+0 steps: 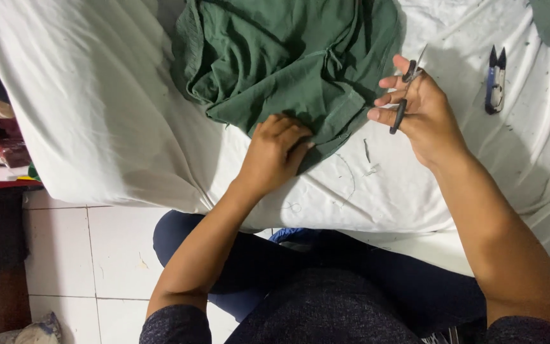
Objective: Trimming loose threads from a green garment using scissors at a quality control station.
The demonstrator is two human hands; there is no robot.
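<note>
At centre of the head view, left hand (275, 153) is curled, fingers pressed together on the lower edge of green garment (288, 60), which lies bunched on white sheet (97, 114) toward 12 o'clock. Right hand (418, 108), at 2 o'clock, pinches small black-handled scissors (407, 92), blades pointing up, just right of the garment. Thread snips (495, 79) lie at 3 o'clock, well apart. Loose thread bits (367, 153) sit between the hands.
</note>
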